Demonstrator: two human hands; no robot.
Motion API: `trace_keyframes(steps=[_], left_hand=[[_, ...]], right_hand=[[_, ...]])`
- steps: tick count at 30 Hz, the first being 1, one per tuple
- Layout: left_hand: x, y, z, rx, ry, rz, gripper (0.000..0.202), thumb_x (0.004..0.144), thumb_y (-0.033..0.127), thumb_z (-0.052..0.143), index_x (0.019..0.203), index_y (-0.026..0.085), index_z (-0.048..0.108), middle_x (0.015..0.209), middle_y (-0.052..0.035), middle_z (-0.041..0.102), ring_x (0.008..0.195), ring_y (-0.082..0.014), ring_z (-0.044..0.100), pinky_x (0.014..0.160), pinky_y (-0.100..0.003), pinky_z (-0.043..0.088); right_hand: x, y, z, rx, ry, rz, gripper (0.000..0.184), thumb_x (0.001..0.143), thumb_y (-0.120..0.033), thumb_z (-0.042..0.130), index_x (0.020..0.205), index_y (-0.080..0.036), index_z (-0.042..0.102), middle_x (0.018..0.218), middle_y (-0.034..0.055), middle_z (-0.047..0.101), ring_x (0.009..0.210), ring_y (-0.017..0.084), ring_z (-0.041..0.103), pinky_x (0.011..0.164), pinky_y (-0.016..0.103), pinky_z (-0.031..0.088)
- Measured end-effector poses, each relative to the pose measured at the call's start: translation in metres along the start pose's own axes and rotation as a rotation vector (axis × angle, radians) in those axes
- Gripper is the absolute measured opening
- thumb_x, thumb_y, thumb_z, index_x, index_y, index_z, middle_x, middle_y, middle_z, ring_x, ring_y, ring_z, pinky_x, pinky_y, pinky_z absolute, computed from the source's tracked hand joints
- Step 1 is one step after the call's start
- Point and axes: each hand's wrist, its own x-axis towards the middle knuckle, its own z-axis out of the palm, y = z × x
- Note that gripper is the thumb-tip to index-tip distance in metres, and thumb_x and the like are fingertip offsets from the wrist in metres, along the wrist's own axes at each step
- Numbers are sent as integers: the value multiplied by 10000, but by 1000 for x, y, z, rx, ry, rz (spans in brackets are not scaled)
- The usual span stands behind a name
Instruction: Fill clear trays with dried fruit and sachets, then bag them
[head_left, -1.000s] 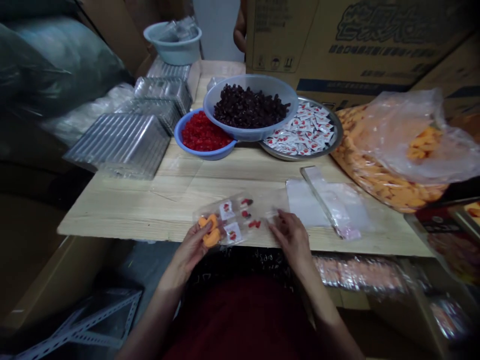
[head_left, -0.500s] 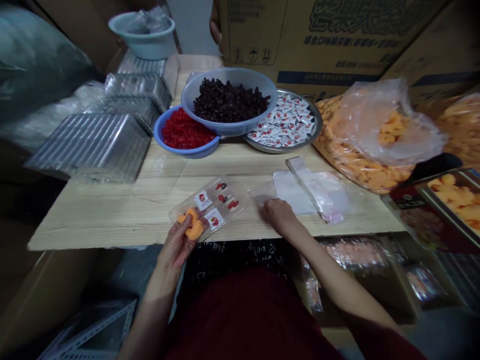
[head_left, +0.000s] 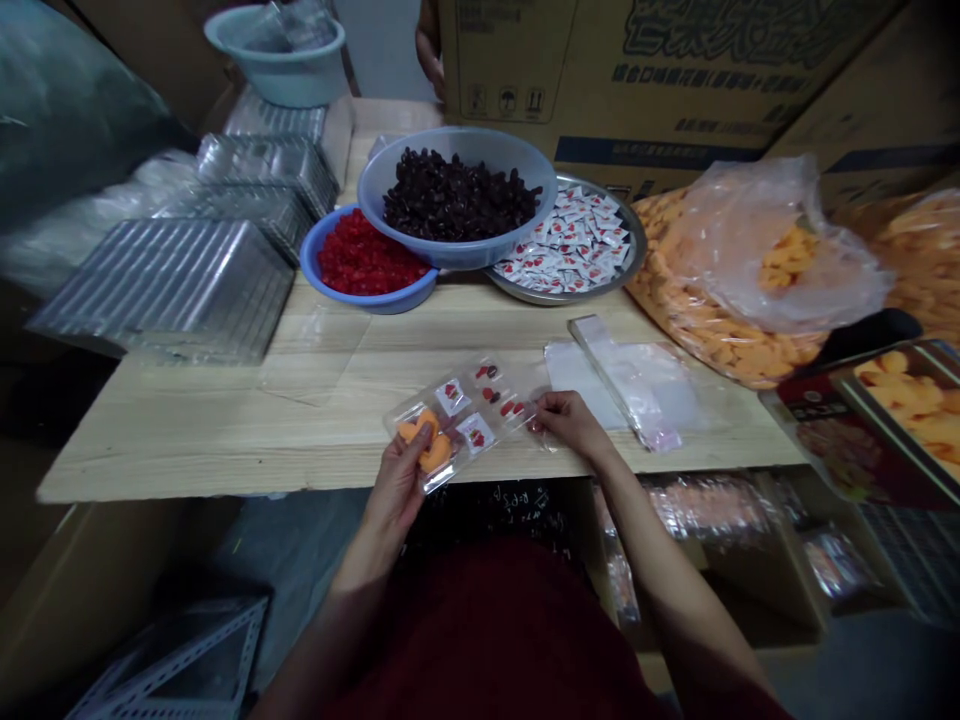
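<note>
My left hand (head_left: 401, 475) grips the left end of a clear plastic tray (head_left: 501, 432), thumb on top. Inside the tray lie orange puffy pieces (head_left: 433, 450), two white printed sachets (head_left: 475, 433), and small red and dark pieces (head_left: 491, 396). At the tray's right end, my right hand (head_left: 571, 420) pinches a clear plastic bag (head_left: 546, 440). Whether the tray's end is inside the bag or only beside it, I cannot tell. To the right of that hand lies a pile of flat clear bags (head_left: 660, 385).
Behind stand a bowl of dark pieces (head_left: 461, 255), a blue bowl of red pieces (head_left: 367, 300) and a metal pan of sachets (head_left: 637, 245). Stacked clear trays (head_left: 180, 290) occupy the left, a bag of orange pieces (head_left: 735, 320) the right. Another person's hand (head_left: 430, 50) shows beside a carton (head_left: 510, 60).
My left hand has carried the tray to the right. My right hand, holding the clear bag, has turned so its fingers meet the tray's right end.
</note>
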Motion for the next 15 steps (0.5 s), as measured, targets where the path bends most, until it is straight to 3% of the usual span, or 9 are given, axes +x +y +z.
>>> trace_keyframes(steps=[3,8,11,15], left_hand=[[1,-5,-2,67,5,46,422,669,286,912,988,106,703,911,-70,760,763,-152,725,724,-216,605],[-12,-8,-9,179,51,135,466,682,331,902,1044,132,687,941,-53,759,797,-151,724,753,-225,584],[-24,-11,-6,195,37,132,466,704,341,885,1073,142,682,1011,-61,759,867,-168,730,798,-244,579],[-37,-17,0,240,3,120,460,719,347,870,1094,152,691,995,-50,761,838,-162,723,766,-233,567]], right_hand=[[-4,1,3,56,80,-13,273,691,-421,672,647,-153,642,605,37,654,524,119,541,523,231,412],[-20,-1,16,85,390,-80,197,774,-340,639,702,-158,615,628,-10,584,585,104,499,584,229,401],[-33,-8,29,63,527,-192,168,844,-303,612,762,-159,635,694,-6,596,636,116,536,628,238,432],[-48,-20,43,-123,613,-377,142,940,-239,551,838,-172,625,798,15,597,743,140,562,700,267,443]])
